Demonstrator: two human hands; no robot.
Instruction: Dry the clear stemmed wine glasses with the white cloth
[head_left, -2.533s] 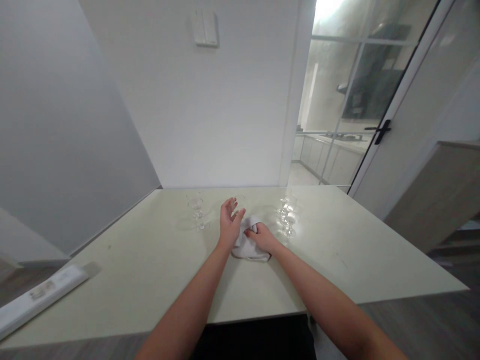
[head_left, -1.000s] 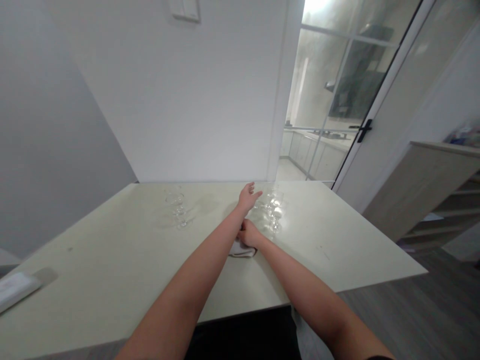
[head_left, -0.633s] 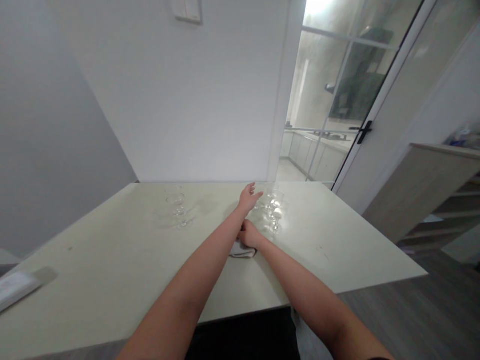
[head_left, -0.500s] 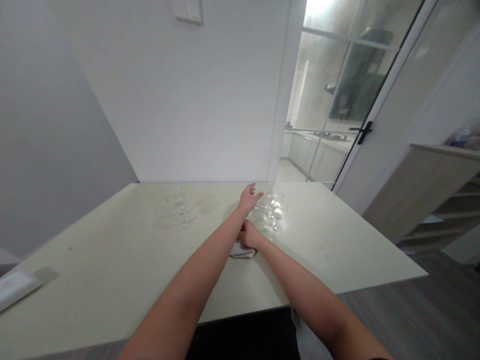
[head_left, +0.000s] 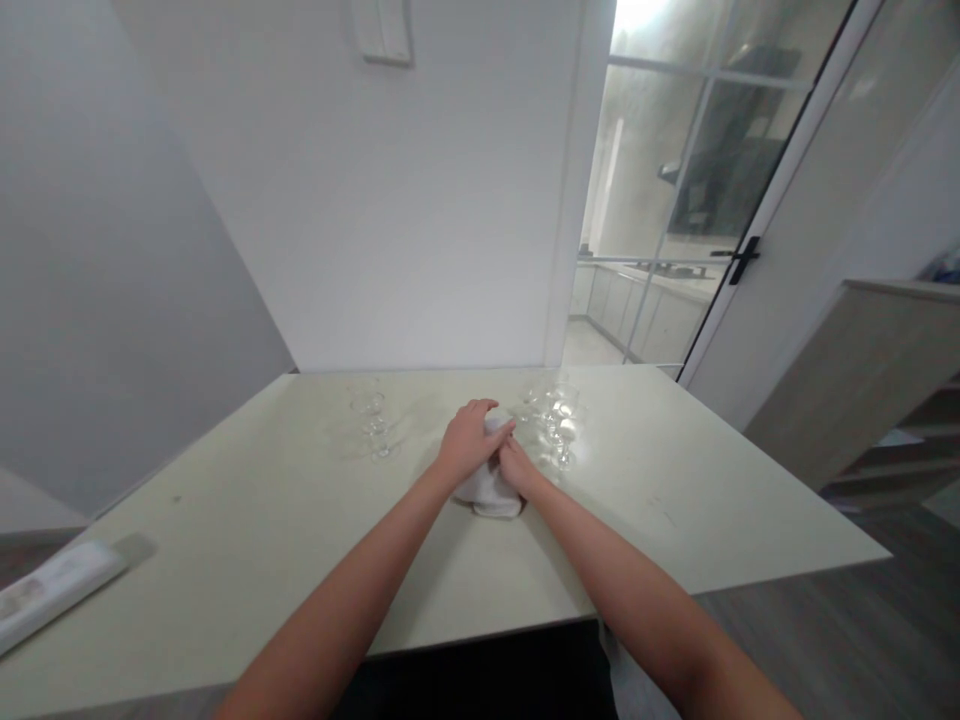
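A white cloth (head_left: pixel 491 492) is bunched up at the middle of the table, between my two hands. My left hand (head_left: pixel 466 440) curves round its left and upper side, with the thumb reaching across towards the right hand. On the right side my right hand (head_left: pixel 515 466) is closed against the cloth, its fingers partly hidden. Whether something is inside the cloth I cannot tell. Several clear stemmed glasses (head_left: pixel 562 425) stand close together just right of my hands. More stemmed glasses (head_left: pixel 377 430) stand to the left.
The pale table (head_left: pixel 300 560) reaches back to a white wall (head_left: pixel 420 250). A flat white object (head_left: pixel 60 590) lies at its left edge. Beyond the right side are a glazed door with a black handle (head_left: pixel 742 260) and a wooden shelf unit (head_left: pixel 847 370).
My left hand has drawn back from near the right-hand glasses and come down onto the cloth. The cloth now bulges up between both hands. The view has shifted slightly.
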